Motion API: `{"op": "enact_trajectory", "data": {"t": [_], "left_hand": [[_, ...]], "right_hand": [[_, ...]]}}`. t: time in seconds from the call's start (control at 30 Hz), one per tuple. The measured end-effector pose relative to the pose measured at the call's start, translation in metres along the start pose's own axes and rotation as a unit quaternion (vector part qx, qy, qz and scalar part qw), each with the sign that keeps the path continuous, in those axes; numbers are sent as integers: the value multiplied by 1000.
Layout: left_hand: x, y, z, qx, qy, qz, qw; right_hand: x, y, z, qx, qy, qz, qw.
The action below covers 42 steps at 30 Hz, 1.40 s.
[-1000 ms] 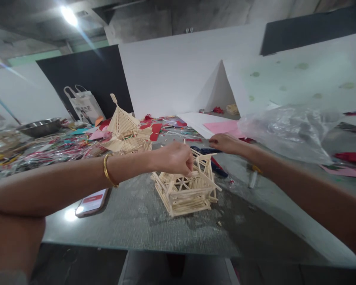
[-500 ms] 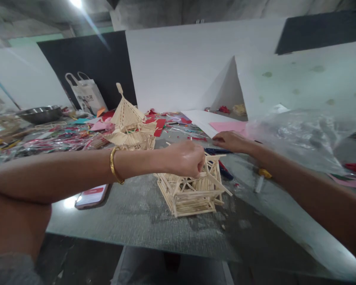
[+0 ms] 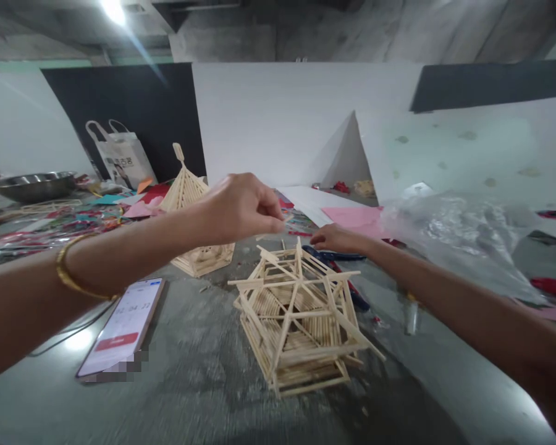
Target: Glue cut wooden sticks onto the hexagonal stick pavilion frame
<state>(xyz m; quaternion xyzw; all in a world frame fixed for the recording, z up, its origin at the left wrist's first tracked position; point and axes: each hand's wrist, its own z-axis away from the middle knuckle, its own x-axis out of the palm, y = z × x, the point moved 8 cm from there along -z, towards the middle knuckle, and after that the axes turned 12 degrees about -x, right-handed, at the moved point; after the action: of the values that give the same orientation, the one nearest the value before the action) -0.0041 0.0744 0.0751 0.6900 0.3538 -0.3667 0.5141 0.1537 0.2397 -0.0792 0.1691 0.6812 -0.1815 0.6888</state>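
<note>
A small house frame built of thin wooden sticks (image 3: 296, 321) stands on the grey table in front of me. My left hand (image 3: 241, 207) hovers above its roof, fingers pinched on a thin wooden stick (image 3: 285, 219). My right hand (image 3: 336, 238) rests on the table behind the frame, fingers curled over dark blue scissors (image 3: 338, 254); whether it grips them is unclear. A second stick house with a pointed roof (image 3: 189, 216) stands further back, partly hidden by my left forearm.
A phone (image 3: 123, 324) with a lit screen lies at the left. Crumpled clear plastic (image 3: 458, 238) sits at the right. Pink paper (image 3: 356, 216), coloured scraps, a metal bowl (image 3: 32, 184) and a white bag (image 3: 118, 161) crowd the back, before white boards.
My left hand has lifted off the stick frame and now pinches a stick above it. The view has moved closer to the table. My right hand stays by the scissors.
</note>
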Motion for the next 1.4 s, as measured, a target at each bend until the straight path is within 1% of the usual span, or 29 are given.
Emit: {"op": "enact_trajectory", "data": {"t": [0.1,0.2,0.3,0.43,0.53,0.6,0.67,0.77,0.83,0.9,0.97,1.03,1.07,1.13,1.2,1.27,1.33,1.4], "left_hand": [[-6,-25,-7,-54,8,5,998],[-6,-43,-12,-92,12,9,996],[-3,-56,-15,-107,8,19,994],[-2,-68,-11,-108,9,36,993],[-5,-76,-7,-118,15,41,992],[-5,-81,-5,-126,14,49,991],[0,-86,-3,-131,6,64,989],[18,-98,1,-150,-33,80,985],[33,-106,7,-168,-72,89,979],[43,-110,13,-183,-100,111,972],[42,-109,18,-184,-104,152,966],[32,-101,19,-173,-80,214,958],[25,-97,19,-165,-62,248,952],[12,-85,18,-149,-25,317,936],[5,-72,17,-133,-5,378,916],[5,-59,17,-119,3,432,894],[8,-49,19,-113,10,473,874],[12,-41,23,-107,12,498,860]], "right_hand": [[8,1,-24,-26,-5,16,1000],[15,-9,-50,-88,-14,31,996],[26,-23,-74,-157,-47,42,986],[34,-30,-92,-196,-71,55,976],[34,-31,-92,-195,-69,49,977],[31,-28,-88,-178,-59,33,982],[24,-24,-80,-150,-38,8,988],[6,-15,-65,-104,-4,-48,993],[-8,-10,-53,-78,7,-95,992],[-22,-10,-42,-61,11,-142,988],[-37,-16,-31,-53,20,-174,983],[-56,-26,-23,-42,50,-212,975],[-66,-33,-19,-34,75,-241,967],[-88,-51,-13,-17,138,-311,940],[-107,-75,-7,-8,187,-377,907],[-120,-104,-3,-13,208,-417,885],[-127,-133,1,-23,215,-441,871],[-130,-153,4,-25,229,-449,863]]}}
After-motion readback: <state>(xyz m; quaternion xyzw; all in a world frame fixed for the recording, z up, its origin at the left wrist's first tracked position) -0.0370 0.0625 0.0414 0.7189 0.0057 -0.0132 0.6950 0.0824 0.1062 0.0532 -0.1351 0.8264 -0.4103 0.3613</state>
